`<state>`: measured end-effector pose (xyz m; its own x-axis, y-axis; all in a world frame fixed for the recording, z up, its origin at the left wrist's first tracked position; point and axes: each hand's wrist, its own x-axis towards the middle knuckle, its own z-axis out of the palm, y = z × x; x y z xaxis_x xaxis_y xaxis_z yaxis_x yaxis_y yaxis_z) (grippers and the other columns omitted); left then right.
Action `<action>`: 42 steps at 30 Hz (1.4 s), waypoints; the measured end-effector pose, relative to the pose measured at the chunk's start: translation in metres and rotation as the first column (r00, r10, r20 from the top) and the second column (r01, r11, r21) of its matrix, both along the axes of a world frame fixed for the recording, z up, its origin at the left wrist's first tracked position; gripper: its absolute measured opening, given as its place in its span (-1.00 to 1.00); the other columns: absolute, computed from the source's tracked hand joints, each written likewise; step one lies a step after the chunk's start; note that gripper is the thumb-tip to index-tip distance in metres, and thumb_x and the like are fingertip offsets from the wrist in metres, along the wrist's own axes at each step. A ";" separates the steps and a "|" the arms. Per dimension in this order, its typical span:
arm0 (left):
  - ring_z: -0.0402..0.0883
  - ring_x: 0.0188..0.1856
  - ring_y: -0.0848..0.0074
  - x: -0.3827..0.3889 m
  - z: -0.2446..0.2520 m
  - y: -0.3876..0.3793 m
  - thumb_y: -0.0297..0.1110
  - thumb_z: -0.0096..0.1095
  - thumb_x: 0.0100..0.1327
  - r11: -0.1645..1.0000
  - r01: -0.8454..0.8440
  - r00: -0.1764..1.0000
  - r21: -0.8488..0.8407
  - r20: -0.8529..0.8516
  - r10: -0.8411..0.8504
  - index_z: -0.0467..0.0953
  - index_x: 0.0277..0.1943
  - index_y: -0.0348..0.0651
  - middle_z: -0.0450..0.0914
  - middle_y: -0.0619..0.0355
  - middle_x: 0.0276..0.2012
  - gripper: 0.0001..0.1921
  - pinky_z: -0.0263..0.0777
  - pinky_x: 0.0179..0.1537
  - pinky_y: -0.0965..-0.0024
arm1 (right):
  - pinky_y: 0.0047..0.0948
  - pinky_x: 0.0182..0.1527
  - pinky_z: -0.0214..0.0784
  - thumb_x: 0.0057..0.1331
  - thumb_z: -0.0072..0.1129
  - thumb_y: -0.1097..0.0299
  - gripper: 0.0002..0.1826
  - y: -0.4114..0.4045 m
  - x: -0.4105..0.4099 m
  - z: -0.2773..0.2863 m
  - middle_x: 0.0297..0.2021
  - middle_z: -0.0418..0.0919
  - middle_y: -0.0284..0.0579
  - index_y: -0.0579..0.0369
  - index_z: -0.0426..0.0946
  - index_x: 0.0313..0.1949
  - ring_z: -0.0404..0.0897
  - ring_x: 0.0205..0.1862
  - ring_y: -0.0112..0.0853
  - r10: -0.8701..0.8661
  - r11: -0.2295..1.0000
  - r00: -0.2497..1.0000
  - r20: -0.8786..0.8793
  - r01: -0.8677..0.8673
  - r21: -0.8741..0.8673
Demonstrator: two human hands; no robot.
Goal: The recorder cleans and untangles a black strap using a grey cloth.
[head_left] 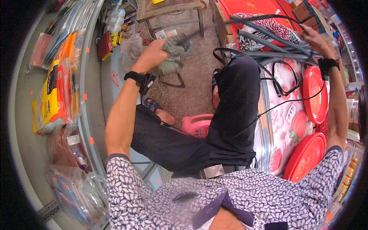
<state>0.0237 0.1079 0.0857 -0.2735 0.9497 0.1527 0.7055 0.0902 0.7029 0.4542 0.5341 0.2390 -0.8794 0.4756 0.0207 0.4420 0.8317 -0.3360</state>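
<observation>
My left hand [153,54] grips a crumpled grey cloth [175,46], blurred, above the floor. A flat black strap [264,17] arches between the cloth and my right hand [314,40]. My right hand is closed around the strap's far end. Beneath that hand several grey tubes [264,41] lie in a loose bundle. More black strap [244,53] loops over my raised knee and hangs beside the tubes. A thin black cord [283,103] runs from near my right wrist down across my thigh.
Red round trays [306,156] and a strawberry-print plastic-wrapped pack [283,126] are at my right. Red-white braided rope [267,24] rests behind the tubes. A pink plastic stool [198,125] is below me. Packaged goods [54,95] line the left shelf; a wooden stool [169,11] stands ahead.
</observation>
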 end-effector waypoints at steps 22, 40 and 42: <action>0.59 -0.05 0.46 0.050 0.014 -0.010 -0.43 0.34 0.23 0.995 -0.071 0.844 0.068 0.536 0.023 0.54 0.11 -0.29 0.68 0.08 -0.06 -0.61 0.44 0.08 0.35 | -0.23 0.01 0.43 0.37 0.20 0.12 -0.60 -0.223 -0.239 -0.071 -0.13 0.64 0.16 0.22 0.61 0.00 0.62 -0.05 -0.07 0.513 0.820 0.853 -0.098 -0.521 -0.236; 0.67 -0.01 0.31 -0.027 -0.027 -0.090 -0.32 0.41 0.25 0.632 -0.775 0.203 -0.017 0.940 0.273 0.56 0.08 -0.23 0.66 0.10 0.01 -0.64 0.56 0.02 0.18 | -0.68 -0.11 0.29 0.45 0.12 0.20 -0.68 -0.156 -0.220 -0.029 -0.26 0.50 -0.49 0.15 0.58 0.03 0.41 -0.20 -0.72 0.213 0.815 0.972 -0.096 -0.231 -0.532; 0.67 -0.03 0.32 -0.021 -0.023 -0.096 -0.35 0.43 0.21 0.624 -0.781 0.196 -0.036 0.934 0.299 0.54 0.10 -0.28 0.66 0.07 -0.01 -0.58 0.58 -0.01 0.21 | -0.65 -0.04 0.30 0.46 0.09 0.24 -0.69 -0.154 -0.221 -0.018 -0.23 0.53 -0.45 0.16 0.57 0.04 0.45 -0.17 -0.68 0.012 0.647 0.912 -0.411 -0.320 -0.692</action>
